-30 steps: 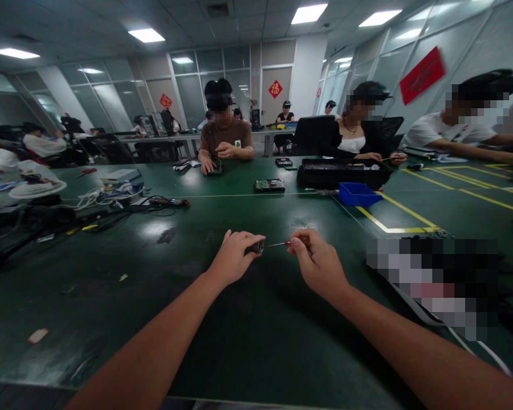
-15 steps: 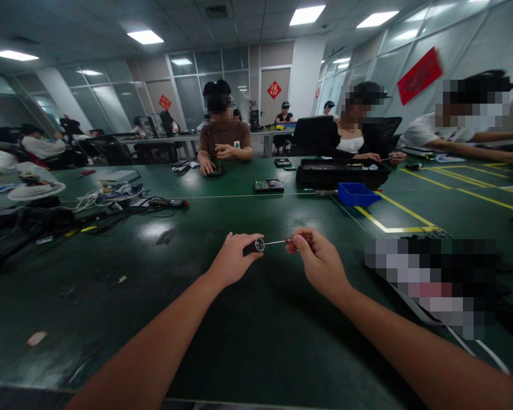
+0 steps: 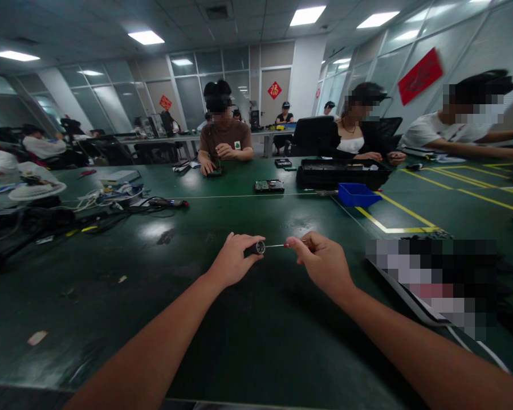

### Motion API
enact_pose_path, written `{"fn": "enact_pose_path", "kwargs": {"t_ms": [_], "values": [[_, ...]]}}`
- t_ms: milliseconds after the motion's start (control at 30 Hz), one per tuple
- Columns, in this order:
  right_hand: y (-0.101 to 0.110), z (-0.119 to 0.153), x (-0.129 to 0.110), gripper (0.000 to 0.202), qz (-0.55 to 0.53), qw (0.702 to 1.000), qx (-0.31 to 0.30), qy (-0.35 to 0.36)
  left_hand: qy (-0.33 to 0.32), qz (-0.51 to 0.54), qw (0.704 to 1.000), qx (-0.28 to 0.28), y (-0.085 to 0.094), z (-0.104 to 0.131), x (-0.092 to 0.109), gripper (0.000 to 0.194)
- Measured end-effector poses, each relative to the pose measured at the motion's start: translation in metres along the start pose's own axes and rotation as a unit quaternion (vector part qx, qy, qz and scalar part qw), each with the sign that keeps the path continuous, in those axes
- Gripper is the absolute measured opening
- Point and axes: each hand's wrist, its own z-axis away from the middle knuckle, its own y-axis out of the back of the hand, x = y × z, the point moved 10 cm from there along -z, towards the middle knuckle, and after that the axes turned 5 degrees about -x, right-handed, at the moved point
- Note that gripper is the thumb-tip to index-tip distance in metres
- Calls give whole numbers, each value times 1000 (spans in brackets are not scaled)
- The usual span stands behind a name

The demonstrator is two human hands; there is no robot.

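My left hand (image 3: 232, 259) is closed round a small black cylindrical part (image 3: 253, 248), whose round, light-rimmed end faces right. Between thumb and fingers, my right hand (image 3: 325, 259) grips a screwdriver (image 3: 276, 246) by its reddish handle, most of which the fingers hide. The thin metal shaft runs left to the cylinder's open end; how deep the tip sits inside cannot be seen. Both hands are held above the green table (image 3: 239, 353), in front of me.
A circuit-board drive (image 3: 269, 185) lies ahead, near a blue bin (image 3: 357, 195) and a long black tray (image 3: 342, 173). Tangled cables (image 3: 106, 199) spread at the left. A blurred-out item (image 3: 431, 285) lies at the right. A co-worker (image 3: 225, 136) sits opposite.
The fingers of my right hand have shifted on the screwdriver handle, with the hand turned and slightly lower. My left hand and the black cylinder stay nearly still.
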Motion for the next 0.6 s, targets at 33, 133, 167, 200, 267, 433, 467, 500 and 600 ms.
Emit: {"fn": "enact_pose_path", "kwargs": {"t_ms": [33,133,167,200,267,433,467,500,600], "values": [[0,0,-2,40,3,1000,-2,9,-1,-2,1000,-1,0,0,0,37],[-4,1,-9,32,6,999,-18,45,2,-5,1000,-3,-1,-1,-1,38],[-6,1,-11,29,4,998,-24,58,3,-5,1000,-3,-1,-1,-1,38],[-8,1,-12,25,1,997,-30,69,5,-5,1000,-5,-1,-1,-1,38],[-11,1,-14,20,-4,995,-44,87,7,-5,1000,-7,-1,-1,-1,38],[-21,0,-10,24,-27,992,-95,77,3,-5,1000,0,2,0,-1,38],[-22,0,-7,27,-32,993,-97,65,3,-4,1000,0,2,0,0,38],[-21,-1,-4,32,-37,994,-91,49,3,-4,1000,-3,2,0,0,37],[-16,-2,4,37,-51,997,-57,18,3,-3,1000,-11,-1,-1,2,37]]}}
